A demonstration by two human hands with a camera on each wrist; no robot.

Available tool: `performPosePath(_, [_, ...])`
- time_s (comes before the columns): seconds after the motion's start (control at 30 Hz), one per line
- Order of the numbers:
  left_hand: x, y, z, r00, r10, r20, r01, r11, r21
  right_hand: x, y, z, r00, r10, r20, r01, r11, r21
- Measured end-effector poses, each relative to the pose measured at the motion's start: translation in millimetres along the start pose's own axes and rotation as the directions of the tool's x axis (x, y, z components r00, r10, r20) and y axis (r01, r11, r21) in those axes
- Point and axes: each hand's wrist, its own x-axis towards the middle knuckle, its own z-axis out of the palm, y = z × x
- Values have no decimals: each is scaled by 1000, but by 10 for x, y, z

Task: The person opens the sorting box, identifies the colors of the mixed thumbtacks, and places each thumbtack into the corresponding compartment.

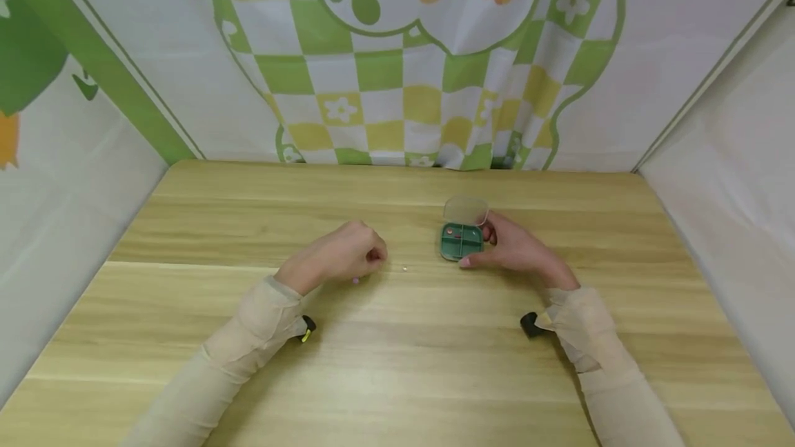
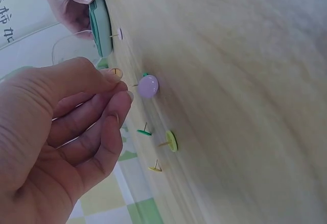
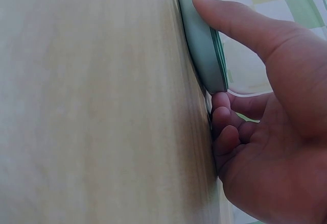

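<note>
Left hand [image 1: 344,252] pinches a tack [image 2: 117,72], fingertips nearly together. Green box [image 1: 451,250] lies right of that pinch, apart; right hand [image 1: 518,243], nearer, grips it between thumb and fingers.

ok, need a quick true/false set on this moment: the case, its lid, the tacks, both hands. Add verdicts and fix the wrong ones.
1. The right hand holds the green case. True.
2. The clear lid is closed. False: it stands open.
3. The case has four compartments. True.
4. The purple tack lies inside the case. False: it lies on the table.
5. The left hand rests on the case. False: it is apart from it.
</note>
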Motion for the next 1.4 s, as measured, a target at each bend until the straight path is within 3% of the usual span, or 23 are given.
performPosePath(0.47, [104,65,-43,998,44,-46,-43,999,22,-3,-11,-1,1000,30,-7,-30,999,-23])
performPosePath(0.73, [210,149,-49,999,22,-41,-23,999,-38,8,20,31,1000,22,-1,-22,999,-37])
performPosePath(1.13, [545,240,33,985,94,-144,-92,996,23,2,22,-13,1000,20,-18,-20,999,-30])
performPosePath(1.4, [830,369,80,979,139,-148,-133,990,48,14,34,5,1000,12,1,-12,1000,-22])
